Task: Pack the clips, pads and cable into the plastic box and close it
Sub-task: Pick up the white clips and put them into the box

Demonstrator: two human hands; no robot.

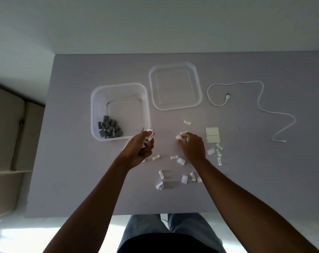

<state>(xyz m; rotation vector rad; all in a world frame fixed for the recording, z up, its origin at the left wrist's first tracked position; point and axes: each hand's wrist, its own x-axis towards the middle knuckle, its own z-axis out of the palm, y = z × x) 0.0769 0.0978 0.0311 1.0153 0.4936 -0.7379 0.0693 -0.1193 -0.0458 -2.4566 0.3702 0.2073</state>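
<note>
A grey table (246, 179) carries a clear box (94, 106) left of centre, its lid (197, 84) beside it, a white cable (261, 99) at right, pads (212, 134) and scattered white clips (184, 178) lower centre.

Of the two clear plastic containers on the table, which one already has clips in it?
The deeper box on the left: grey clips lie in its near-left corner. The shallower lid beside it holds nothing.
</note>
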